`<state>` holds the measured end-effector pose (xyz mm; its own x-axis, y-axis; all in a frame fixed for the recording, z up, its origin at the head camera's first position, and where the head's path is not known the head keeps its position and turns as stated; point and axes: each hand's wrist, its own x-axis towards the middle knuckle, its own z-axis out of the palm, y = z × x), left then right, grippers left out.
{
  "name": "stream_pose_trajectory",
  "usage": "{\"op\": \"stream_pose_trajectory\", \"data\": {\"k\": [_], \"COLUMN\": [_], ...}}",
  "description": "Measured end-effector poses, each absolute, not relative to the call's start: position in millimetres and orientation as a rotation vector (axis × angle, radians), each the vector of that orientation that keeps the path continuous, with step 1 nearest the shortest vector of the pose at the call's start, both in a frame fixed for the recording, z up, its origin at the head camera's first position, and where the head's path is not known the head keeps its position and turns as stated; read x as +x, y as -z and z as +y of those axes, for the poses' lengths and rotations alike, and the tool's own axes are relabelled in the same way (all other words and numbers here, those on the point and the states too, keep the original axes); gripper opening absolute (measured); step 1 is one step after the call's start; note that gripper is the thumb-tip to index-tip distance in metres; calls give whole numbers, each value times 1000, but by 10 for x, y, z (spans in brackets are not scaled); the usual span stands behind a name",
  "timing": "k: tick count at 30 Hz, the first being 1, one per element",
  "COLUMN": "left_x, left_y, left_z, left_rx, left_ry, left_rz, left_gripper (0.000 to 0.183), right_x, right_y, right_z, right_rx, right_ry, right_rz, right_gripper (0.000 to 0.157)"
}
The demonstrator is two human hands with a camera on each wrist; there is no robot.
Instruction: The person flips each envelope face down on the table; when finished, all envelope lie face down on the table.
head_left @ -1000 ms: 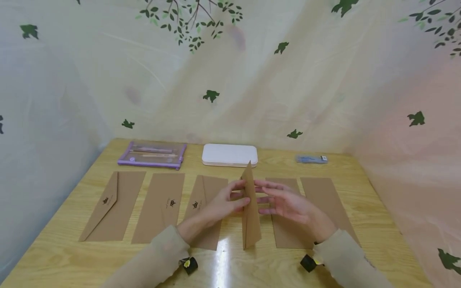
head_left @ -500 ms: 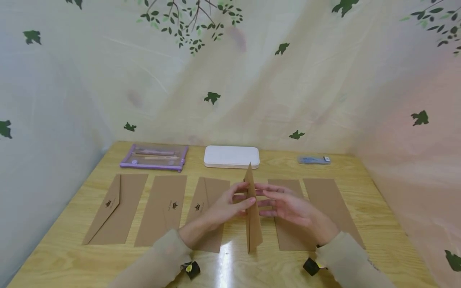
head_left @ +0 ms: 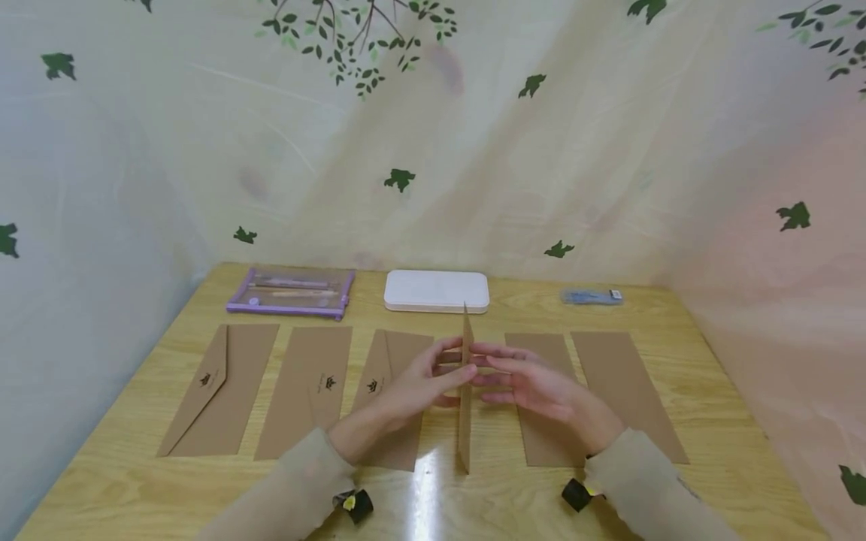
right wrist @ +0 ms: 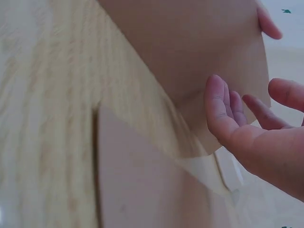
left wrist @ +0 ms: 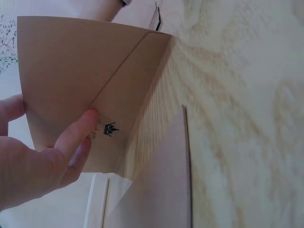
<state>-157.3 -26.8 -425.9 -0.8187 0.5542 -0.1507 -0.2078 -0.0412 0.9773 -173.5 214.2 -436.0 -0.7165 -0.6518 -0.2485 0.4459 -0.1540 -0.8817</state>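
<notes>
In the head view a brown paper envelope [head_left: 465, 421] stands on its long edge over the middle of the table, seen nearly edge-on. My left hand [head_left: 422, 383] holds it, thumb at the upper edge and fingers against the left face. That face, in the left wrist view, carries a flap line and a black crown print [left wrist: 110, 128]. On the other side is my right hand [head_left: 541, 383], its fingers spread and relaxed. Its fingertips [right wrist: 216, 85] are at the plain face; whether all of them touch cannot be told. Flat envelopes lie beneath both forearms.
Left of the hands lie a flapped envelope [head_left: 240, 406], a printed one [head_left: 298, 406] and another [head_left: 406, 361]. To the right are two plain envelopes [head_left: 541, 436] [head_left: 622, 391]. Behind stand a purple-edged pencil pouch [head_left: 291, 293], a white case [head_left: 436, 289] and a small blue packet [head_left: 591, 297].
The standing envelope has turned from showing its right face to nearly edge-on. My right hand has shifted slightly left with it, while my left hand keeps its hold.
</notes>
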Motion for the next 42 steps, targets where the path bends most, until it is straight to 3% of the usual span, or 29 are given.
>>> {"op": "stream_pose_trajectory", "data": {"k": [19,27,42], "left_x": [-1523,-1641,-1648], "left_y": [4409,4446,4370], "left_z": [-512,-601,-547], "left_rx": [336,551,523], "left_ry": [-1817,-1565,-1433], "left_rz": [1836,2040,2075], "left_gripper": [78,58,44], "right_x": [-1675,-1649,-1746], "right_y": [4516,4505,4492], "right_z": [2306,2368,2473], "right_rx": [-214,-212,-202], "right_ry": [1888,1865,1923], "right_rz": [1525,1559,1570], "right_gripper": [61,62,63]}}
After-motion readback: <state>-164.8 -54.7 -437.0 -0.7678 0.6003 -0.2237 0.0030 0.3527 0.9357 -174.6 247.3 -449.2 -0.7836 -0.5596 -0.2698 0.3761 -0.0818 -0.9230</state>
